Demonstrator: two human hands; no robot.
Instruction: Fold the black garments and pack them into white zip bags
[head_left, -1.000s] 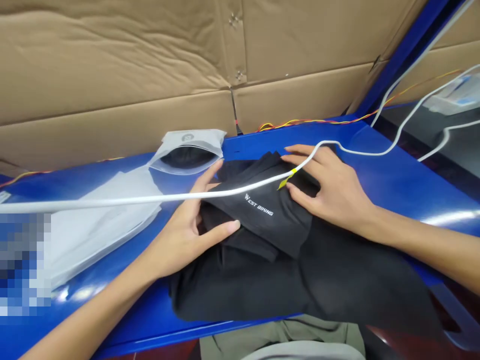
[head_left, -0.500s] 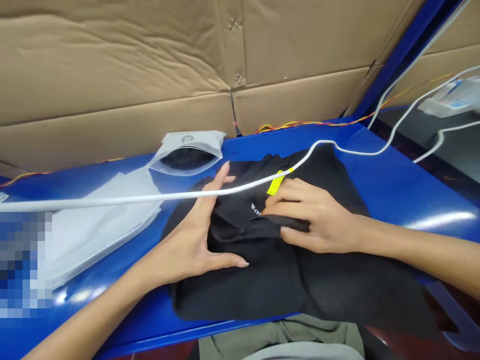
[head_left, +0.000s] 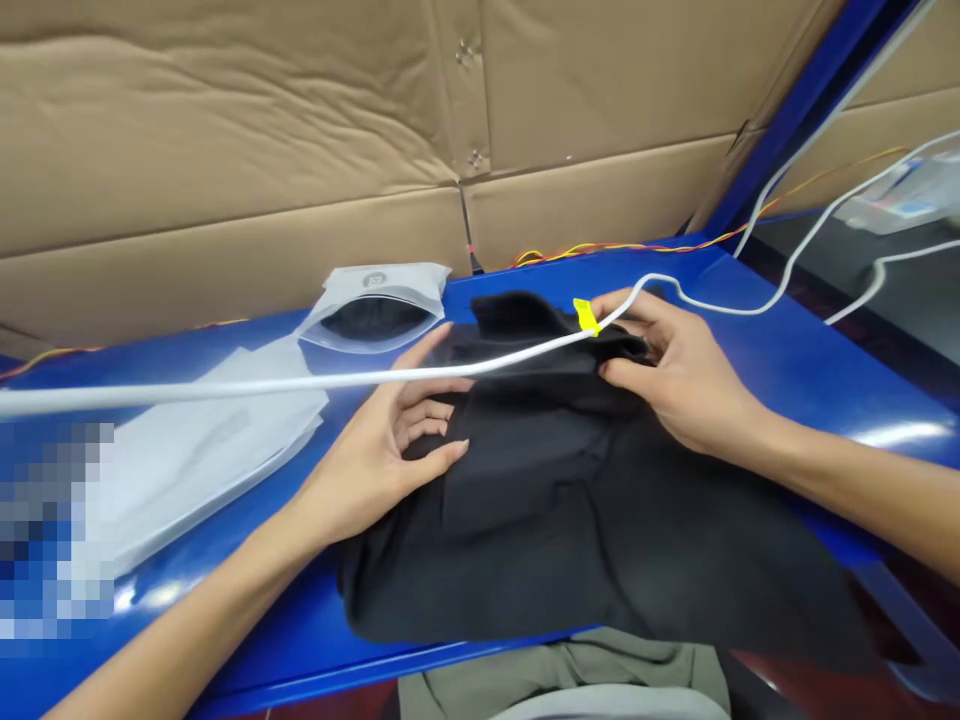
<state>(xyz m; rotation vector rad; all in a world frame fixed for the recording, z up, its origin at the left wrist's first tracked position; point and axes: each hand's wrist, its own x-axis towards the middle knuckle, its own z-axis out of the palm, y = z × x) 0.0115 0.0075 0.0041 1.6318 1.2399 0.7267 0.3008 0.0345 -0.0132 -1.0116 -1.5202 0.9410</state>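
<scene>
Soft black fabric (head_left: 540,540) lies across the blue table, hanging past its front edge at the lower right. On top, at the far side, is a folded bunch of black cloth (head_left: 514,315). My right hand (head_left: 675,370) pinches this bunch at its right end, thumb in front. My left hand (head_left: 397,450) is open at the fabric's left side, thumb and fingers apart, resting near or on it; exact contact is unclear. A white cable (head_left: 360,378) with a yellow tag (head_left: 586,317) runs across the view in front of the cloth.
An opened white pouch (head_left: 409,280) with something black inside stands at the back of the blue table (head_left: 810,380). Flat white bags (head_left: 202,440) lie at the left. Brown cardboard (head_left: 300,130) walls the back; red and yellow wires (head_left: 600,246) run along it.
My right hand has moved up and right, carrying a folded part of the black cloth; the white lettering no longer shows. My left hand has shifted slightly left, its fingers now more curled.
</scene>
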